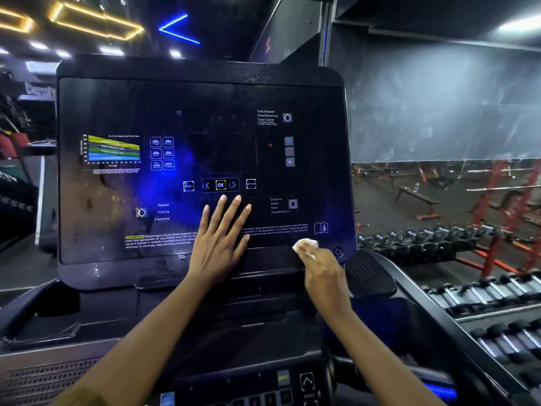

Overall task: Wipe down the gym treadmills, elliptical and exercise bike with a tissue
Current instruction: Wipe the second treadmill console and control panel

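Treadmill console [146, 112] mid-wipe, filling the centre of the frame.

The panel's left part looks smeared, so the wiping step seems far from done. At centre the left hand [219, 232] lies flat with fingers spread, just below the OK key [220, 184], bracing the screen. At the console's lower right edge the right hand [322, 268] pinches a bunched white tissue [306, 244] against the panel. The next move likely calls for sweeping the tissue leftward, so the flat hand is in its way. Dumbbell racks [424, 238] stand well apart at right.
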The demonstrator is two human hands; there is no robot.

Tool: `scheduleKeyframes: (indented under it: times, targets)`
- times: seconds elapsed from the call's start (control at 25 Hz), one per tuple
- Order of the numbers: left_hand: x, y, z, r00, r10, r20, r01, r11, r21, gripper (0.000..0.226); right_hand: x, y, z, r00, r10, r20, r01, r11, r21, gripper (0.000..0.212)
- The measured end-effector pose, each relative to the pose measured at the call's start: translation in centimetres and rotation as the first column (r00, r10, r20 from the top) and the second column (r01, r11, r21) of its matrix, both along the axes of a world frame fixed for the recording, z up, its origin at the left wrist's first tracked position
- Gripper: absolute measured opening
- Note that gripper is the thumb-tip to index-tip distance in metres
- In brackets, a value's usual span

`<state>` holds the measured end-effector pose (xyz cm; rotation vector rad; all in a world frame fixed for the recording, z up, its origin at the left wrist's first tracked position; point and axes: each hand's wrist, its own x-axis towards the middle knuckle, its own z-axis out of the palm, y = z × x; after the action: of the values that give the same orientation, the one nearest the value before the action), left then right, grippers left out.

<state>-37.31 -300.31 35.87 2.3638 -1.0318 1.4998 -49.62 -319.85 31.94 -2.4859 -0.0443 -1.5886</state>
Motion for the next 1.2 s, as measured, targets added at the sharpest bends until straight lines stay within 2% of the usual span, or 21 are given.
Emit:
scheduleKeyframes:
  times: [0.16,0.24,0.36,0.48,0.6,0.76,0.92,1.08,1.2]
  targets:
    - [-0.1,-0.1,0.0,1.000,-0.003,-0.013,0.003,1.000,-0.002,0.057,1.3,3.9,0.3,0.995,0.043,-0.085,-0.043,0.999,0.003,0.035]
    - [-0.2,0.1,0.1,1.000,-0.005,-0.021,0.005,1.000,0.004,0.057,1.1,4.9,0.5,0.986,0.118,-0.116,-0.123,0.992,-0.035,0.032]
    - [-0.3,0.1,0.1,1.000,-0.009,-0.029,0.009,1.000,0.005,0.057,0.2,3.5,1.2,0.976,0.204,-0.070,-0.206,0.979,-0.009,0.033]
    - [-0.4,0.0,0.1,0.999,-0.014,-0.035,0.014,1.000,0.005,0.057,-1.3,-1.6,1.9,0.996,-0.002,0.086,-0.012,0.987,0.160,0.031]
    - [-0.3,0.1,0.2,1.000,-0.005,-0.023,0.005,1.000,0.008,0.056,-2.2,-5.7,0.7,0.988,-0.150,0.031,0.142,0.974,0.177,0.039]
    - [-0.6,0.1,0.3,0.999,-0.010,-0.035,0.010,1.000,0.004,0.056,-2.9,-4.5,-2.2,0.989,-0.144,-0.046,0.149,0.978,0.148,0.047]
    - [-0.5,0.1,0.2,0.999,0.007,-0.052,-0.006,1.000,0.021,0.057,-3.6,-4.0,-1.5,1.000,-0.029,-0.012,0.030,0.988,0.152,0.032]
    - [-0.4,0.2,0.3,0.999,0.009,-0.048,-0.008,0.999,0.031,0.057,-2.1,-5.8,0.7,0.989,-0.143,0.036,0.133,0.970,0.205,0.031]
    - [-0.5,0.1,0.3,0.999,0.010,-0.047,-0.009,1.000,0.030,0.056,-2.2,-4.5,0.0,0.985,-0.175,-0.008,0.173,0.963,0.205,0.039]
